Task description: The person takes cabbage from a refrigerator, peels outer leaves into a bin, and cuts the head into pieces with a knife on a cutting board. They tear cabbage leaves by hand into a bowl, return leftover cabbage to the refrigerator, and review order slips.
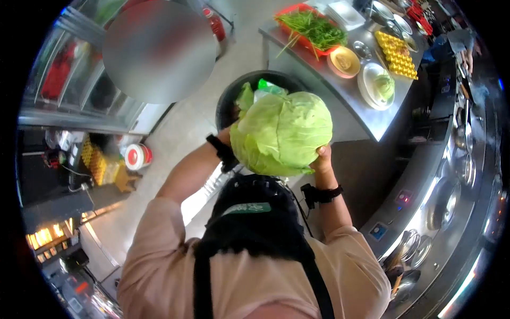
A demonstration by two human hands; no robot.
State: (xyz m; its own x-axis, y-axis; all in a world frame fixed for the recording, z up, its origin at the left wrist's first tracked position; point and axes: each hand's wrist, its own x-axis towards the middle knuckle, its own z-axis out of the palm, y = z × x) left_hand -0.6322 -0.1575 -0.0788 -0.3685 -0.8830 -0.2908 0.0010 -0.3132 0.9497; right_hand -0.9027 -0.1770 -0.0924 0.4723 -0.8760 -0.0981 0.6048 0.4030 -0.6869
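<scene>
A large pale-green cabbage (287, 130) is held up in front of my body, over the near part of a dark round bin (220, 106). My right hand (322, 158) grips its lower right side, with the thumb showing on the leaves. On the other side, my left hand (227, 134) presses against the cabbage, its fingers mostly hidden behind it. An outer leaf (245, 99) stands out at the cabbage's upper left. Green-and-clear plastic (272, 86) shows inside the bin, just beyond the cabbage.
A steel table (348, 101) at upper right bears a red basket (287, 9) of greens, bowls, a white dish (366, 98) and yellow egg trays (396, 56). Stove counters line the right, where another person (459, 42) stands. A bucket (137, 157) sits left.
</scene>
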